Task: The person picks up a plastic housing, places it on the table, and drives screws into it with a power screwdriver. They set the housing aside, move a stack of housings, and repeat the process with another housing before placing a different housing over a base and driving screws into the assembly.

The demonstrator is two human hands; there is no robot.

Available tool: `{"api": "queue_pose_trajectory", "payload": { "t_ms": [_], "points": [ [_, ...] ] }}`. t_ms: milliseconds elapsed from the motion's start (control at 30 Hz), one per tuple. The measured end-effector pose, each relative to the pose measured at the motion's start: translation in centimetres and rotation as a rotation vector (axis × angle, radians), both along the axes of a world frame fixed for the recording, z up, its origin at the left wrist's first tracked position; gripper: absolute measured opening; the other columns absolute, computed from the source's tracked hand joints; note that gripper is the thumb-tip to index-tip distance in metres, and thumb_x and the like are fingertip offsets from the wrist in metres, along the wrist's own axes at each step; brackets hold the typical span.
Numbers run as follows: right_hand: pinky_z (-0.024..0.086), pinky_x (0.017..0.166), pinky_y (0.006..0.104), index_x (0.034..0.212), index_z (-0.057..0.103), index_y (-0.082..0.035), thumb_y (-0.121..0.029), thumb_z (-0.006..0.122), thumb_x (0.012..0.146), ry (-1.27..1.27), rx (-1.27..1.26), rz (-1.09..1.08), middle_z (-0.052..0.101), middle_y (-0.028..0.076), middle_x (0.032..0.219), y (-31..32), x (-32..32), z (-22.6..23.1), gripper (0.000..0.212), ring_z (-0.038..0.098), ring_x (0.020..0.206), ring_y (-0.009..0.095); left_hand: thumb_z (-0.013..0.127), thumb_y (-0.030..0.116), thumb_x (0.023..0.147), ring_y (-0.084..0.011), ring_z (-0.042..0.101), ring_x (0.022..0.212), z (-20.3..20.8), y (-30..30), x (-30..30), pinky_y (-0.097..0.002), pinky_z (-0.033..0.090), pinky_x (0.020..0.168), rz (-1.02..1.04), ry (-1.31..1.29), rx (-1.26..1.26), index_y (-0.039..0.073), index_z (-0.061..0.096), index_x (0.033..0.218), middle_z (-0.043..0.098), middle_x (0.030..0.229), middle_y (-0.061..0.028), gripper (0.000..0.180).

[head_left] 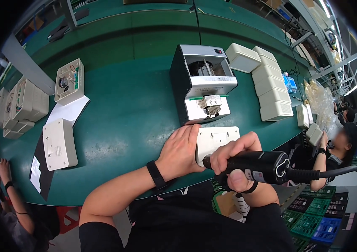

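My left hand (179, 147) lies against the left side of a cream plastic housing (214, 137), steadying it on the green bench. Two keyhole slots and corner holes show on the housing's upturned face. My right hand (236, 157) is wrapped round a black corded electric screwdriver (258, 164). Its nose points left, at the housing's near left corner; the bit's tip is hidden. Just beyond the housing stands a grey and black screw feeder (206, 84) with a metal pick-up block (212, 103) on its front.
Several closed cream housings (271, 86) stand in a row at the right. One open housing (70, 82) with green boards and another face-up housing (58, 144) sit at left, near stacked housings (27, 101). Co-workers sit at both sides. The screwdriver's cable (338, 171) runs off right.
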State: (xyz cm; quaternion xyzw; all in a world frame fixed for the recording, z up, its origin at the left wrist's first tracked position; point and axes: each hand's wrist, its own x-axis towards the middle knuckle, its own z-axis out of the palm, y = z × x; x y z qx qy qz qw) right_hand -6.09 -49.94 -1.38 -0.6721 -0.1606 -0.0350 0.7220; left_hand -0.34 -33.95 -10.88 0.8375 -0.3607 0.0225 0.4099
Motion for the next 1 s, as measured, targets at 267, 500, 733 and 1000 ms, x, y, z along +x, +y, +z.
{"api": "queue_pose_trajectory", "payload": {
  "t_ms": [267,500,733,1000],
  "points": [
    [0.048,0.053,0.0372,0.109,0.041,-0.008,-0.033,0.060,0.096,-0.337,0.257,-0.131,0.054,0.008,0.071,-1.0,4.8,4.4,0.034,0.052,0.051,0.019,0.090,0.032,0.059,-0.0380,0.054,0.120,1.4,2.1,-0.9,-0.0432,0.044,0.104,0.066,0.132,0.090,-0.005,0.039,0.133,0.055,0.122,-0.0232,0.097],
    [0.044,0.049,0.0357,0.109,0.047,-0.008,-0.030,0.052,0.100,-0.320,0.084,-0.371,0.051,0.007,0.067,-2.0,10.2,3.7,0.024,0.051,0.049,0.019,0.090,0.036,0.061,-0.0377,0.056,0.115,1.5,4.6,-2.0,-0.0436,0.046,0.099,0.127,0.054,0.123,-0.003,0.040,0.131,0.056,0.120,-0.0217,0.095],
    [0.047,0.050,0.0355,0.111,0.043,-0.009,-0.032,0.057,0.097,-0.191,0.241,-0.177,0.051,0.007,0.066,-3.4,3.4,4.0,0.030,0.052,0.049,0.018,0.092,0.033,0.060,-0.0376,0.056,0.116,1.8,5.3,-2.0,-0.0438,0.045,0.099,0.140,0.099,0.115,-0.004,0.039,0.133,0.056,0.120,-0.0210,0.098],
    [0.047,0.051,0.0340,0.106,0.040,-0.009,-0.039,0.071,0.089,-0.138,0.157,-0.271,0.053,0.007,0.069,-3.2,-0.4,3.3,0.047,0.052,0.050,0.017,0.093,0.032,0.058,-0.0384,0.053,0.122,1.5,4.9,-1.7,-0.0447,0.043,0.104,0.147,0.105,0.173,-0.005,0.037,0.136,0.055,0.124,-0.0222,0.103]
  ]
}}
